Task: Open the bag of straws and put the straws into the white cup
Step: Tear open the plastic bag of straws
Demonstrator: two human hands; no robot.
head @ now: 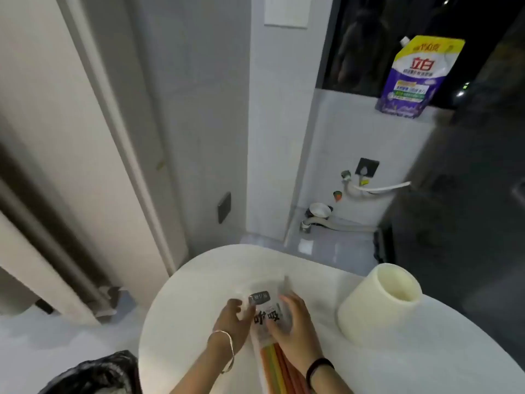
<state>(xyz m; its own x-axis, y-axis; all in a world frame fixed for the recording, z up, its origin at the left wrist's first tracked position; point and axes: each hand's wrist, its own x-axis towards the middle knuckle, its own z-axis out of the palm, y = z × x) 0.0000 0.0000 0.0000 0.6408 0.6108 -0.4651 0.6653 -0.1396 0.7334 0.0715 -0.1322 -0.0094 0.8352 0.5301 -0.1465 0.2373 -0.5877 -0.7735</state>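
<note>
At the lower left we see a black bin bag (93, 375) beside the round white table (199, 291). Our left hand (233, 322) pinches the left edge of the bag of straws (265, 318), which lies on the table with the coloured straws (277, 362) inside. Our right hand (295, 332) grips its right side. The white cup (377, 304) stands near, to the right.

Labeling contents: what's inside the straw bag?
Coloured straws show through the clear lower part of the bag. Their upper ends are hidden behind the printed label and the right hand.
</note>
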